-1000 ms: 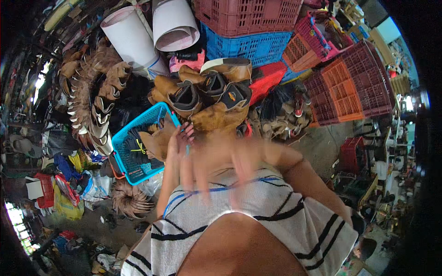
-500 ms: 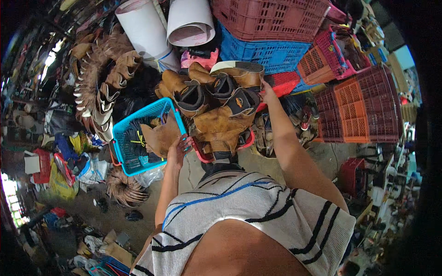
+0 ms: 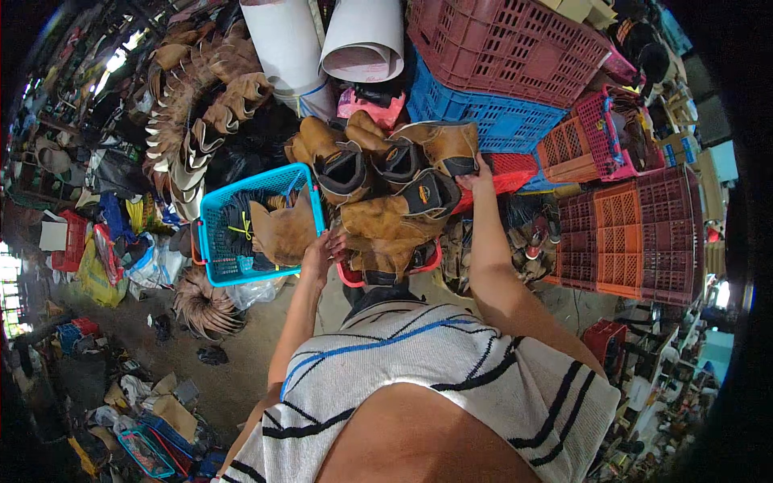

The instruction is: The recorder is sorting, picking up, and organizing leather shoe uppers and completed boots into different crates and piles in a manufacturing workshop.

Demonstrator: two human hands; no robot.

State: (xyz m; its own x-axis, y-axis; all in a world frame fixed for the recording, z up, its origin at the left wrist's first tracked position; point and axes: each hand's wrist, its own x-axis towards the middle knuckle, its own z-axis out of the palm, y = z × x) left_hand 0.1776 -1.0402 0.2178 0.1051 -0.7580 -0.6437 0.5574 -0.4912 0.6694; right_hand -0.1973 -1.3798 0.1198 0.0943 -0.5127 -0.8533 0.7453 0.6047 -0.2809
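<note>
My right hand (image 3: 481, 175) grips the end of a brown leather boot (image 3: 444, 145) with a dark patch at that end. This boot lies on top of a pile of similar brown boots. Next to it are two boots (image 3: 345, 171) with dark padded collars showing. Closer to me, folded tan leather pieces (image 3: 378, 225) rest over a red basket (image 3: 432, 262), hiding most of it. My left hand (image 3: 324, 251) is between this basket and a turquoise basket (image 3: 211, 249), its fingers apart and holding nothing I can see. A brown leather piece (image 3: 286, 229) lies inside the turquoise basket.
Stacked maroon (image 3: 499, 48) and blue crates (image 3: 483, 117) stand beyond the boots. More crates (image 3: 628, 233) rise at the right. White rolls (image 3: 362, 40) stand at the back. Strung leather pieces (image 3: 189, 137) hang at the left; a coil (image 3: 205, 302) lies on the floor.
The boot in my right hand has turned, so its pale sole edge shows less and its dark end shows more. My left hand's fingers have spread. The whole view has shifted slightly.
</note>
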